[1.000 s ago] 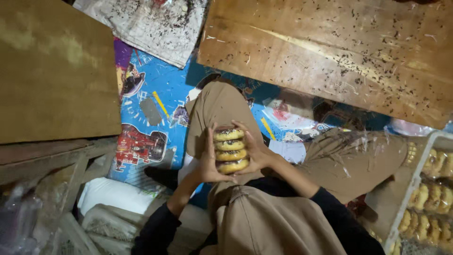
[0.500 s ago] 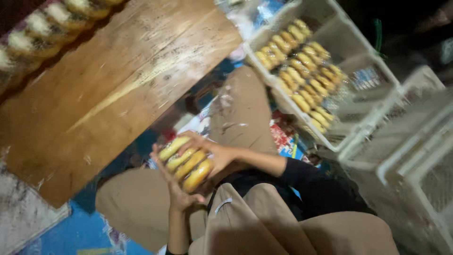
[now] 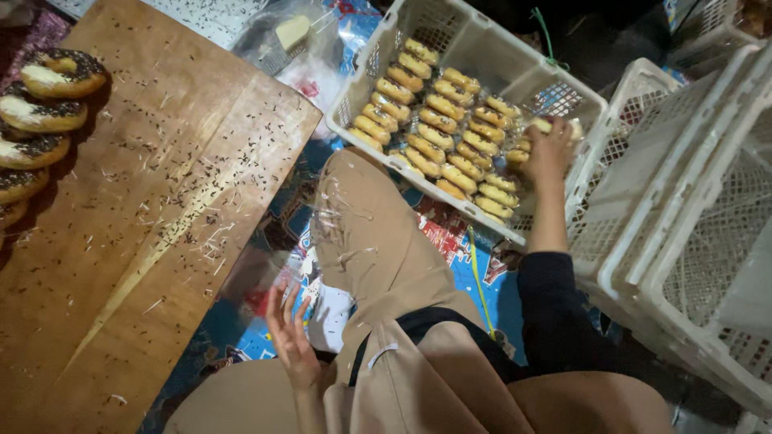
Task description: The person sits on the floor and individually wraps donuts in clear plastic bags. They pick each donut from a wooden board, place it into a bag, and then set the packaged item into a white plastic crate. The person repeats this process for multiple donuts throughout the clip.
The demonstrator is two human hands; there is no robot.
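Two hands, one white crate (image 3: pixel 482 60) of wrapped doughnut packs (image 3: pixel 438 128).
Right hand (image 3: pixel 548 151) grips a pack (image 3: pixel 555 126) at the crate's right end; left hand (image 3: pixel 291 337) hangs with fingers spread, holding nothing, beside the wooden board (image 3: pixel 161 209).

wooden board (image 3: pixel 153 217), sprinkled doughnuts (image 3: pixel 44 112), empty crates (image 3: pixel 700 217)
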